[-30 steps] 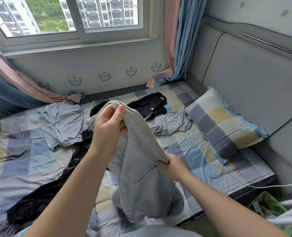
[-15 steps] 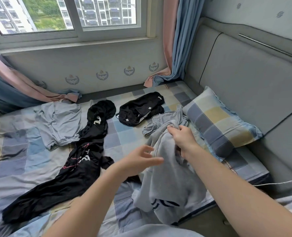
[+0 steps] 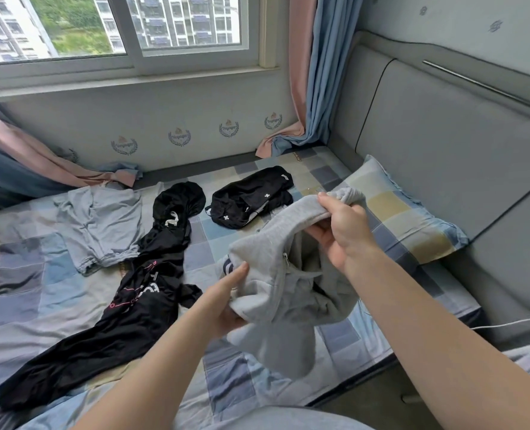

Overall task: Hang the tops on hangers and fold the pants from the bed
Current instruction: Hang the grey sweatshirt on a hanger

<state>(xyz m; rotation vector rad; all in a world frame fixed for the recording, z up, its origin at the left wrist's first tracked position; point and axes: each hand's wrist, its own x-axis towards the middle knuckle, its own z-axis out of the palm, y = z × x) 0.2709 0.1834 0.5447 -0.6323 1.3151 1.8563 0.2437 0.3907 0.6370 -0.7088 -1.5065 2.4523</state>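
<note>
Gripping the grey garment [image 3: 291, 308], both hands curled (left hand [image 3: 226, 301] low, right hand [image 3: 347, 235] pinching the top edge)

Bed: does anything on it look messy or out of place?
Nothing damaged, just unsorted laundry: a black garment sprawls diagonally, a pale top lies crumpled beside it, and a black bundle sits nearer the window. Left hand and right hand grip a bunched grey garment.

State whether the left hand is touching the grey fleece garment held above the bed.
Touching. The head view shows the left hand pinching the grey fleece garment, thumb pressed on top of the bunched fabric.
</note>
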